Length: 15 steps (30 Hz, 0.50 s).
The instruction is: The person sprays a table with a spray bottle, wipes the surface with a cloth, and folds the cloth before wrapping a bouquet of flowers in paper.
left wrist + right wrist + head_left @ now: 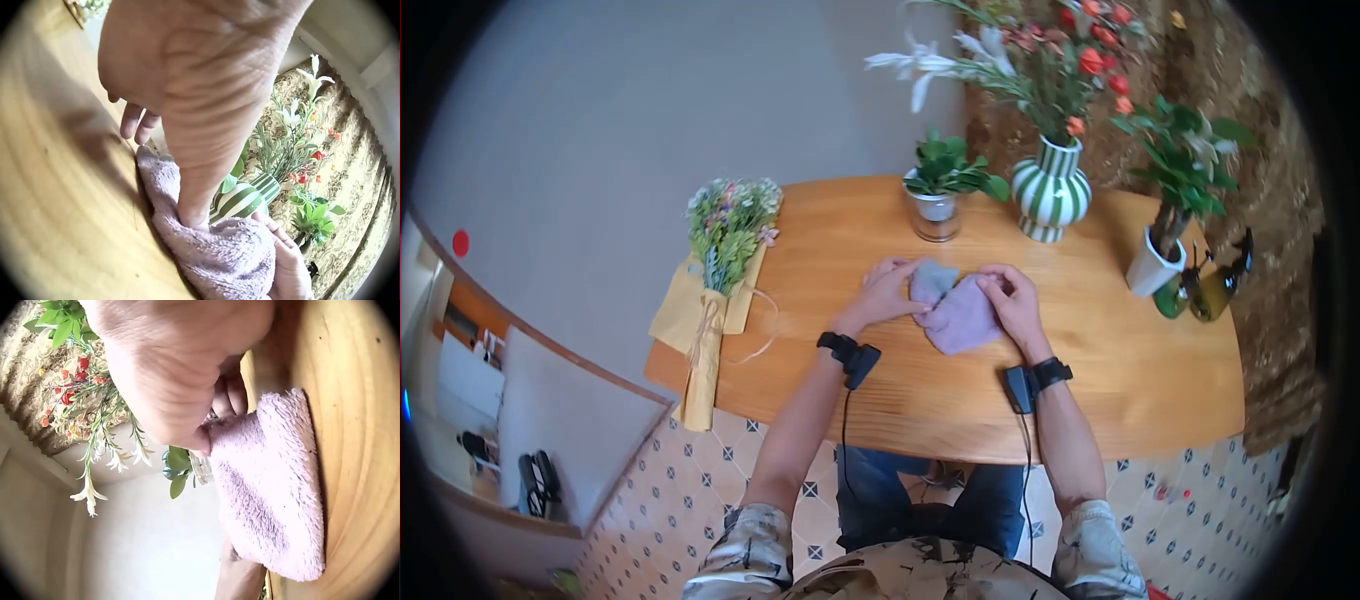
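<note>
A fluffy purple cloth (pixel 966 318) with a grey-blue part (pixel 937 279) lies bunched on the wooden table, between both hands. My left hand (pixel 889 294) holds its left side. In the left wrist view the thumb sinks into a fold of the cloth (pixel 225 256), while two other fingers (pixel 139 125) reach past it near the cloth's far end. At the right edge, my right hand (pixel 1017 308) pinches the cloth between thumb and fingers. The right wrist view shows that thumb at the top edge of the folded cloth (pixel 269 487).
A paper-wrapped bouquet (pixel 712 300) lies at the table's left. Along the back stand a small potted plant (pixel 937 205), a green-striped vase (pixel 1051 192) of flowers and a white-potted plant (pixel 1152 268). Dark bottles (pixel 1208 295) stand at the right.
</note>
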Each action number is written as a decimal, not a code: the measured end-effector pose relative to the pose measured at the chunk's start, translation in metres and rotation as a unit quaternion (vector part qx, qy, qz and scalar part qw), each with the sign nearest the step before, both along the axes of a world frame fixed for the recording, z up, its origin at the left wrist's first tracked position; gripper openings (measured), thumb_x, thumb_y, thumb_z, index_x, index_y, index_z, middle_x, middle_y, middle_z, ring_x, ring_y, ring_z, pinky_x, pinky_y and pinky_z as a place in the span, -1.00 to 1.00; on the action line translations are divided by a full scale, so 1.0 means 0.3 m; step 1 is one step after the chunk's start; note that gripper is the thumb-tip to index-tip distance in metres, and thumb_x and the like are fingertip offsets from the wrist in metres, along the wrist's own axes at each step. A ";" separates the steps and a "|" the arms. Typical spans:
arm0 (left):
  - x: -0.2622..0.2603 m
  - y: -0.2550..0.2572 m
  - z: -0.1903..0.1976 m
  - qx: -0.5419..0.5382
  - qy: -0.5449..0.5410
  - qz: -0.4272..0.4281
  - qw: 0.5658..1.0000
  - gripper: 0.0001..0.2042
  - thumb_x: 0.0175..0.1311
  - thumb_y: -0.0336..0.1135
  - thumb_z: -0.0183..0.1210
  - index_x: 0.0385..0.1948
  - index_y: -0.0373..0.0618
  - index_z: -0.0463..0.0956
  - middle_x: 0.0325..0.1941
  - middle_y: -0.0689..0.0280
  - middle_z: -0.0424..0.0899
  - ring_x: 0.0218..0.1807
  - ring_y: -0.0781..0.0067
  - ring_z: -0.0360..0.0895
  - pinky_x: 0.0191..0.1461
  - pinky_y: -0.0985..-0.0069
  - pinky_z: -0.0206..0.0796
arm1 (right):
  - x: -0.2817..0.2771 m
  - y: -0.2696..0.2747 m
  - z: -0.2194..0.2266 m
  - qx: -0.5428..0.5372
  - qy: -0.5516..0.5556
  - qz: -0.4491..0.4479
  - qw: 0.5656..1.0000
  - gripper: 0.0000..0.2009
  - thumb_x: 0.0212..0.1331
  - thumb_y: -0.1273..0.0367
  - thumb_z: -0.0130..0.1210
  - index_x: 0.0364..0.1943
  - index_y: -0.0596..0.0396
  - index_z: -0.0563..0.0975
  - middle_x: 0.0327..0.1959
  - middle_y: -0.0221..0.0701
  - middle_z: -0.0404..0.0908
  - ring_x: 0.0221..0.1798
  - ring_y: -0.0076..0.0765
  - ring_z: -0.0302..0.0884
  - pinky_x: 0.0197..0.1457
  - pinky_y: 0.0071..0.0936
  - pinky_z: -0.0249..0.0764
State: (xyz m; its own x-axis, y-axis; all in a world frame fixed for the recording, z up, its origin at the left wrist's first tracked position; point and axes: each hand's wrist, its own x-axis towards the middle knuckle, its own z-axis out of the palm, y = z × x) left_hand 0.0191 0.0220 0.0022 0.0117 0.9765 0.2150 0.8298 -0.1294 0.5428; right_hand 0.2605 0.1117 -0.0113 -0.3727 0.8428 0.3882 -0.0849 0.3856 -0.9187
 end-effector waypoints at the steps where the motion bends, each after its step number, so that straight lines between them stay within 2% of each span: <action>1: 0.000 0.002 0.021 -0.008 0.062 0.005 0.998 -0.25 -0.13 0.02 0.40 0.23 0.12 0.37 0.10 0.09 0.43 0.22 0.09 0.29 0.29 0.21 0.08 | 0.008 -0.003 0.014 -0.006 0.005 -0.010 1.000 -0.83 0.09 0.41 0.23 -0.24 0.15 0.61 -0.47 -0.51 0.52 -0.41 -0.61 0.39 -0.30 -0.64 0.36; 2: 0.002 0.003 0.042 -0.014 0.125 0.011 0.992 -0.25 -0.14 0.00 0.42 0.20 0.00 0.40 0.11 0.11 0.42 0.20 0.10 0.31 0.27 0.24 0.13 | 0.016 -0.007 0.031 -0.049 0.017 0.009 0.999 -0.85 0.14 0.42 0.20 -0.23 0.17 0.60 -0.45 -0.56 0.51 -0.39 -0.66 0.36 -0.27 -0.67 0.35; 3: -0.005 0.009 0.040 -0.017 0.130 0.004 0.991 -0.25 -0.14 0.00 0.42 0.20 0.00 0.40 0.11 0.11 0.42 0.20 0.10 0.31 0.27 0.24 0.13 | 0.021 -0.009 0.044 -0.090 0.030 0.030 0.995 -0.86 0.18 0.43 0.17 -0.22 0.19 0.58 -0.43 -0.61 0.50 -0.36 -0.71 0.34 -0.24 -0.71 0.34; 5: -0.021 0.024 0.037 0.000 0.083 -0.009 0.997 -0.46 -0.11 -0.08 0.43 -0.05 -0.13 0.54 0.04 0.10 0.48 0.10 0.12 0.39 0.16 0.28 0.24 | 0.016 0.006 0.030 -0.083 0.058 0.010 0.995 -0.85 0.17 0.43 0.18 -0.23 0.20 0.58 -0.44 -0.60 0.50 -0.39 -0.74 0.33 -0.29 -0.74 0.32; 6: -0.022 0.027 0.047 -0.001 0.086 -0.013 0.996 -0.46 -0.11 -0.08 0.43 -0.05 -0.13 0.54 0.04 0.10 0.48 0.10 0.12 0.39 0.16 0.28 0.24 | 0.016 0.011 0.031 -0.073 0.080 -0.004 0.994 -0.85 0.16 0.43 0.19 -0.23 0.22 0.58 -0.44 -0.58 0.50 -0.42 -0.77 0.33 -0.34 -0.77 0.30; 8: -0.023 0.027 0.060 0.009 0.045 -0.059 0.997 -0.64 -0.03 -0.16 0.41 -0.32 -0.20 0.53 -0.22 0.21 0.56 -0.15 0.30 0.48 -0.06 0.42 0.32 | 0.022 0.020 0.029 -0.081 0.088 -0.028 0.992 -0.85 0.16 0.44 0.17 -0.23 0.22 0.58 -0.43 -0.57 0.52 -0.40 -0.76 0.35 -0.32 -0.76 0.31; 9: -0.015 0.013 0.075 0.007 0.047 -0.061 0.997 -0.64 -0.03 -0.16 0.41 -0.32 -0.20 0.53 -0.22 0.21 0.56 -0.15 0.30 0.48 -0.06 0.42 0.32 | 0.026 0.025 0.029 -0.088 0.093 -0.049 0.991 -0.85 0.17 0.45 0.16 -0.22 0.23 0.58 -0.42 -0.56 0.54 -0.39 -0.75 0.37 -0.30 -0.75 0.32; 11: 0.000 -0.030 0.099 -0.046 -0.039 0.017 0.998 -0.71 0.10 -0.18 0.35 -0.43 -0.18 0.47 -0.44 0.40 0.51 -0.36 0.58 0.40 -0.26 0.59 0.27 | 0.030 0.043 0.021 -0.083 0.108 -0.065 0.989 -0.86 0.17 0.46 0.15 -0.22 0.22 0.58 -0.40 -0.55 0.55 -0.37 -0.74 0.40 -0.28 -0.75 0.34; 12: -0.001 -0.047 0.108 -0.047 -0.038 0.017 0.998 -0.71 0.10 -0.18 0.35 -0.43 -0.18 0.47 -0.44 0.40 0.51 -0.36 0.58 0.40 -0.26 0.59 0.27 | 0.032 0.049 0.020 -0.076 0.122 -0.080 0.986 -0.87 0.17 0.46 0.15 -0.23 0.21 0.58 -0.39 -0.54 0.57 -0.35 -0.74 0.42 -0.25 -0.74 0.35; 14: -0.008 -0.087 0.126 -0.025 -0.158 0.036 0.987 -0.73 0.17 -0.15 0.30 -0.46 -0.15 0.50 -0.55 0.51 0.42 -0.45 0.74 0.30 -0.36 0.68 0.21 | 0.038 0.058 0.016 -0.089 0.136 -0.072 0.984 -0.86 0.17 0.47 0.15 -0.21 0.22 0.58 -0.38 -0.52 0.58 -0.32 -0.72 0.44 -0.21 -0.73 0.36; 15: -0.013 -0.113 0.146 -0.027 -0.158 0.039 0.986 -0.73 0.17 -0.15 0.30 -0.46 -0.15 0.50 -0.55 0.51 0.42 -0.45 0.74 0.30 -0.36 0.68 0.21 | 0.040 0.056 0.016 -0.101 0.150 -0.064 0.981 -0.85 0.17 0.47 0.15 -0.20 0.22 0.58 -0.37 -0.50 0.59 -0.30 -0.71 0.45 -0.18 -0.71 0.38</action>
State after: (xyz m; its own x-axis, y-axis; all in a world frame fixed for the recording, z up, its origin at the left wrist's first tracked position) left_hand 0.0151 -0.0119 0.0461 -0.1230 0.9820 0.1431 0.6236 -0.0357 0.7809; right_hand 0.2725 0.1284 -0.0063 -0.1539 0.9464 0.2838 -0.3254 0.2227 -0.9190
